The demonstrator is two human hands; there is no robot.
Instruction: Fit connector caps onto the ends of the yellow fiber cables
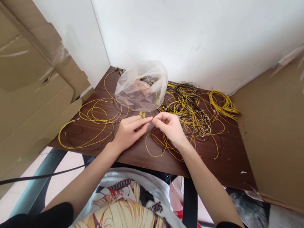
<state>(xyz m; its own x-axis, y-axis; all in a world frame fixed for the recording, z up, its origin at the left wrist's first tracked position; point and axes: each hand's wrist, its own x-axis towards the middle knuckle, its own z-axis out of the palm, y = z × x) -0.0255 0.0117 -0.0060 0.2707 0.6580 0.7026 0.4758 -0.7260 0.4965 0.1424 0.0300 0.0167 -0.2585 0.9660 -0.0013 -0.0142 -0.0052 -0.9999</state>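
My left hand (131, 130) is over the table's middle, its fingers straight and pressed together with the thumb just below them. Close against its fingertips, my right hand (170, 127) makes a pinch with thumb and index finger. Whatever lies between the fingertips is too small to make out. Small yellow pieces (142, 114) lie just beyond my left fingers. A clear plastic bag (140, 91) stands open behind them, with orange and dark contents. Thin yellow cable (153, 155) curves across the table below my right hand.
A tangled heap of yellow and black cables (186, 110) lies right of the bag, beside a yellow coil (224, 105). Loose yellow cable loops (97, 119) spread at left. Cardboard (23, 80) on the left, more cardboard (285, 123) on the right and a white wall (197, 36) enclose the brown table (225, 160).
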